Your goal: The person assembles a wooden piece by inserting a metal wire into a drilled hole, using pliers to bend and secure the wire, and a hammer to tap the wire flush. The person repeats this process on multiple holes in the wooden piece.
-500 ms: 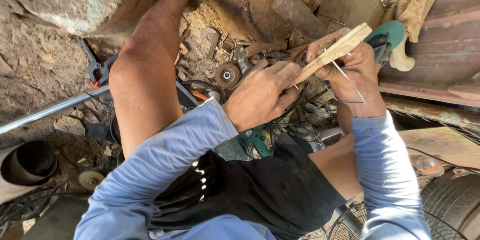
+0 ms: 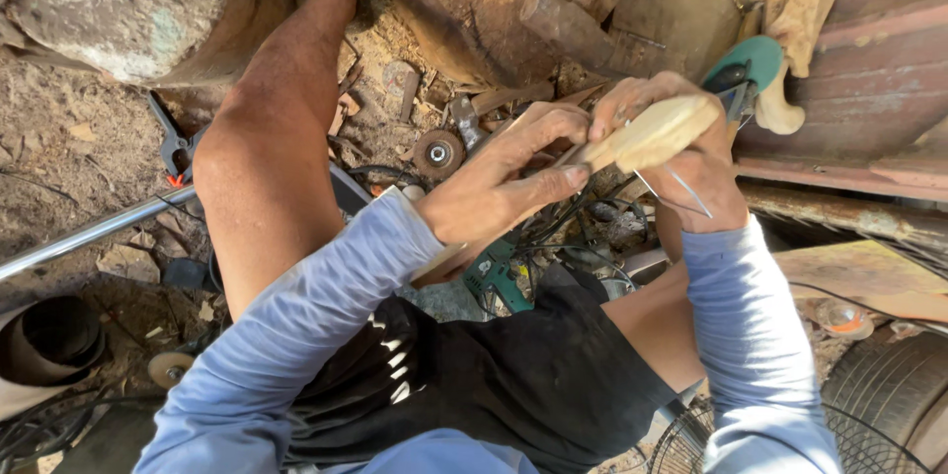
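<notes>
Single head view, steeply downward — close over lap, ground

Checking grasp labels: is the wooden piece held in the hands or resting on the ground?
Held, off the ground: both hands, left and right, grip the wooden piece above the lap.

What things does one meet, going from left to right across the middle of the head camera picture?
Metal rod → bare knee → left hand → pale wooden piece → right hand → rusty metal bar.
</notes>
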